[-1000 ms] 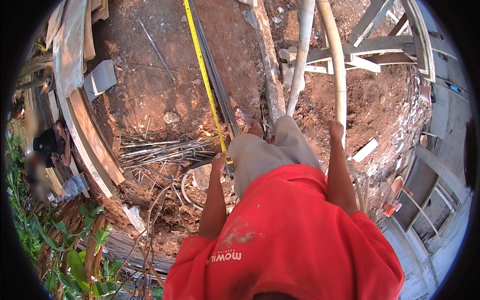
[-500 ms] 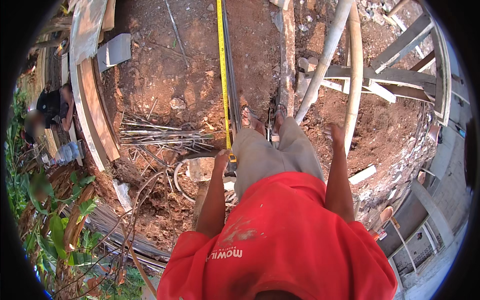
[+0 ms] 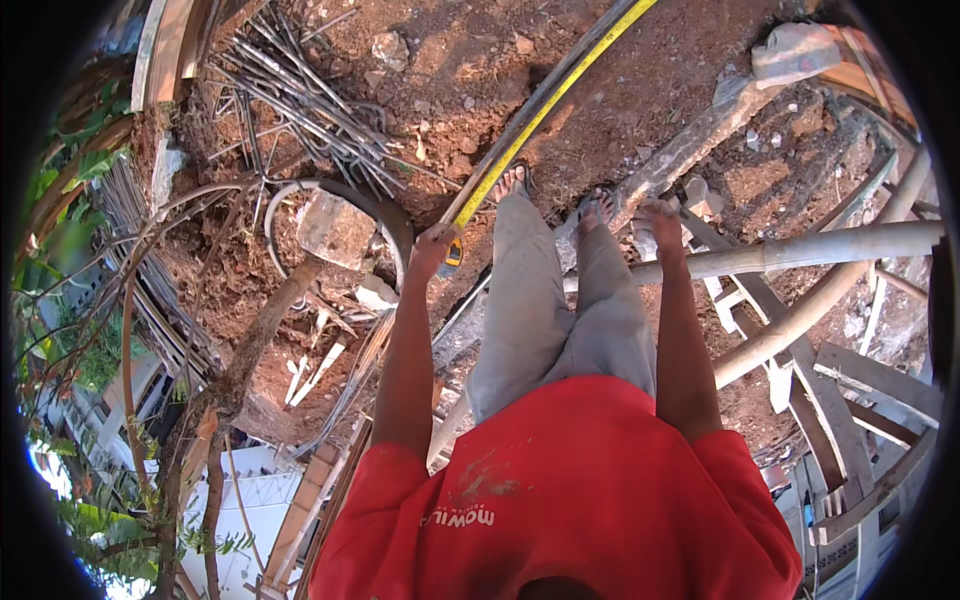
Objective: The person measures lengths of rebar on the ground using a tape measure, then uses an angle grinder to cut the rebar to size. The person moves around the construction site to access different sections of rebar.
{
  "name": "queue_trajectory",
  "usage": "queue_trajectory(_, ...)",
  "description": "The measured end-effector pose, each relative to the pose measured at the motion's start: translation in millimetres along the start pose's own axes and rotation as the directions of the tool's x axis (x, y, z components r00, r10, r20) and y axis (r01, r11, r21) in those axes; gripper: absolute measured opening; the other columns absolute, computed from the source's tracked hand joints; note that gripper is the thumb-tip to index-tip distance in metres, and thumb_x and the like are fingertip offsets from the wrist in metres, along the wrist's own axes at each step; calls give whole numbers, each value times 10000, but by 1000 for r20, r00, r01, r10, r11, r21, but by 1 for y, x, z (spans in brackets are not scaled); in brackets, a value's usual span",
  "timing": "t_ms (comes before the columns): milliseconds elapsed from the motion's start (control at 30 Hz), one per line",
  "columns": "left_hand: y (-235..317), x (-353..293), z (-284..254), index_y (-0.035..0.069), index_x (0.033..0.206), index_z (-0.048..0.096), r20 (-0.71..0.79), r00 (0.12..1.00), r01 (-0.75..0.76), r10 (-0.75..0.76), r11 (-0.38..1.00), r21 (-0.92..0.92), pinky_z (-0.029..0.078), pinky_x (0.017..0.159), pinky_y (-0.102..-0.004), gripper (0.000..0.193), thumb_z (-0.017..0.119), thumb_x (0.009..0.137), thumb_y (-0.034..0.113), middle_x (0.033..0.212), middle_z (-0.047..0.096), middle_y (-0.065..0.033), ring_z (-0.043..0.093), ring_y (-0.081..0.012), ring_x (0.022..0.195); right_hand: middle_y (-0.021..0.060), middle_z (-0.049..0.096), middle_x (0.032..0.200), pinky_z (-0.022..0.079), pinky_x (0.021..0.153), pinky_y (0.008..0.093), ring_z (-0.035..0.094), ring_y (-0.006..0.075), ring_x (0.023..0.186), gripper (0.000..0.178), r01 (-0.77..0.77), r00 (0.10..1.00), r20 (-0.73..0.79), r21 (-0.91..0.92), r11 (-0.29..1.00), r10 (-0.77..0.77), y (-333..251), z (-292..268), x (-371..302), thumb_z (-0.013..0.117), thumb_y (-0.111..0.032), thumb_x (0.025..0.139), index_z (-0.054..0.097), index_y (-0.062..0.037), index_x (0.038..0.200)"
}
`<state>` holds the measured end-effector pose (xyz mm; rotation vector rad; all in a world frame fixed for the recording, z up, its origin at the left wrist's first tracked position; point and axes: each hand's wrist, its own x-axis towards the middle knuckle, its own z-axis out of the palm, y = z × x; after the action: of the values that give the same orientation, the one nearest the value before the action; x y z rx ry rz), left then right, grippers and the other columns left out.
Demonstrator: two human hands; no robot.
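My left hand [image 3: 432, 250] grasped the black-and-yellow tape measure [image 3: 454, 256], its long yellow blade [image 3: 545, 127] running forward-right; my right hand [image 3: 664, 222] hung well apart, its closure indeterminable.

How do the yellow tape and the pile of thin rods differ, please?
The yellow tape is one continuous strip, while the pile of thin rods is a loose heap. The yellow tape is bright; the rods are dull grey-brown. The yellow tape stretches from the left hand, whereas the pile lies on reddish soil. Both have slender, elongated parts.
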<state>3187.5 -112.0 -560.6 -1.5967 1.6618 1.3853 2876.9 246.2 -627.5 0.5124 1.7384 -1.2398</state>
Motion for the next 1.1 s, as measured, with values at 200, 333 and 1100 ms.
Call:
queue_trajectory(200, -74, 65, 41, 112, 1203, 734, -101, 995, 31, -17, 990, 134, 504, 891, -333, 497, 704, 920, 519, 1029, 735, -73, 647, -164, 942, 141, 727, 1020, 599, 718, 353, 733, 244, 827, 325, -96, 994, 39, -57, 994, 98, 36, -28, 55, 543, -125, 959, 637, -13, 1249)
queue_trajectory(333, -59, 81, 47, 143, 1265, 711, -85, 994, 77, -67, 989, 125, 477, 1043, -407, 666, 681, 854, 666, 1228, 714, -166, 647, -341, 1202, 140, 718, 1095, 582, 772, 363, 719, 239, 863, 369, -135, 990, 15, -110, 985, 138, 64, -58, 91, 574, -175, 954, 627, -36, 1292)
queue_trajectory(1100, -47, 143, 76, 41, 916, 675, -52, 998, 18, -21, 998, -57, 379, 611, -254, 218, 668, 993, 244, 737, 503, 43, 424, -50, 687, 139, 752, 847, 535, 775, 382, 713, 255, 800, 333, 262, 924, -227, -214, 941, -308, 73, -14, 399, 749, -332, 865, 744, -48, 1040)
